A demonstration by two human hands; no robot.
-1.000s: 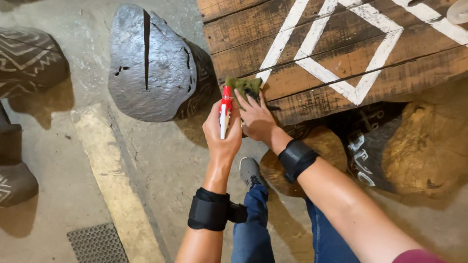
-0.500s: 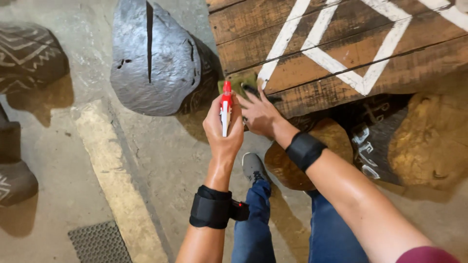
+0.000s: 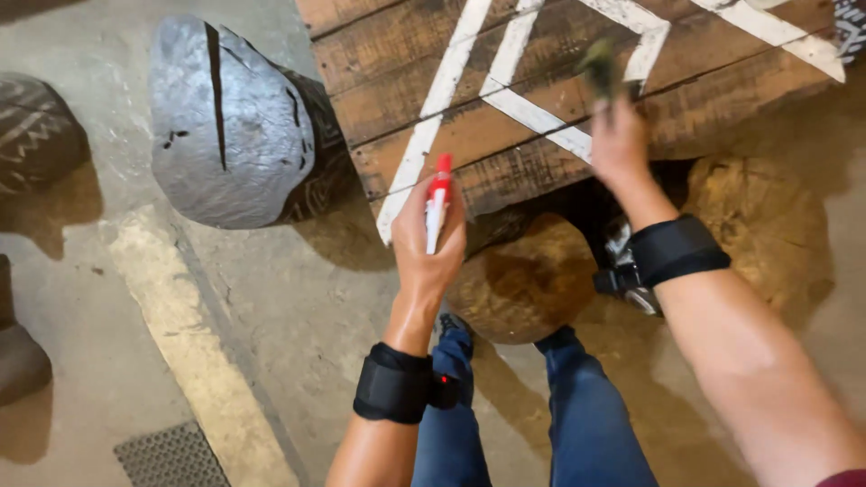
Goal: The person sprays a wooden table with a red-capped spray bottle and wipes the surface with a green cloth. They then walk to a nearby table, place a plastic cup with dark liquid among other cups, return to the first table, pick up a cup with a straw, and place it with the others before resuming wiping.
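Observation:
My left hand (image 3: pixel 428 242) grips a white spray bottle with a red top (image 3: pixel 437 200), held upright just in front of the near edge of a dark wooden tabletop (image 3: pixel 388 81) painted with white lines. My right hand (image 3: pixel 619 144) is shut on a small green scrub pad (image 3: pixel 599 68), blurred, and presses it on the planks near the white diamond lines. Both wrists wear black bands. My legs in blue jeans show below.
The tabletop rests on yellowish log stumps (image 3: pixel 528 280). A silver-painted carved stump (image 3: pixel 230 126) stands to the left, with dark patterned stumps (image 3: pixel 36 135) at the far left. A pale stripe and a metal floor grate (image 3: pixel 171 455) mark the concrete floor.
My right hand has slid the green pad from the table's near edge beside the bottle to the right and farther onto the planks. The view has shifted; my left hand still holds the bottle.

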